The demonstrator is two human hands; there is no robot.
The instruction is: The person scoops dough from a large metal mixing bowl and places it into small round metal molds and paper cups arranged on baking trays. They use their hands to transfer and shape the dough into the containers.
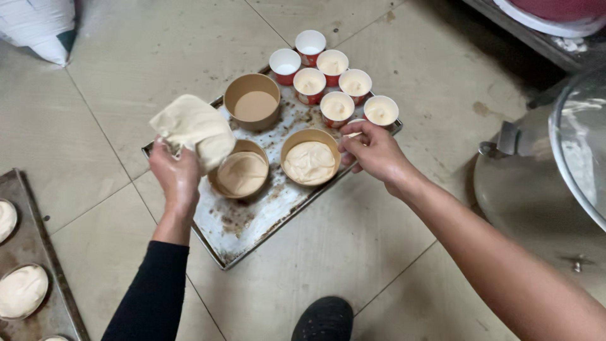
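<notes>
- Left hand [177, 177] clenched on batter-filled piping bag [192, 129] over baking tray [243, 237] on floor.
- Right hand [372, 151] pinching rim of filled brown paper mould [310, 161].
- Two brown moulds filled, third brown mould [252, 101] empty.
- Small red cups [332, 88]: most filled, two apparently empty.

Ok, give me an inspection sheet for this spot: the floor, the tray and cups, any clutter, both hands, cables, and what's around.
Surface: tiled floor, stained in places.
Job's things: metal baking tray with baked-on residue; three round brown paper moulds, two filled with batter, one empty; small red paper cups, most filled.
Clutter: second tray with filled moulds at left edge.
Grippers: left hand holds a piping bag over a mould; right hand touches the rim of a filled mould.
Cables: nothing seen.
Surroundings: white sack top left; large metal mixing bowl at right; dark shoe below.
</notes>
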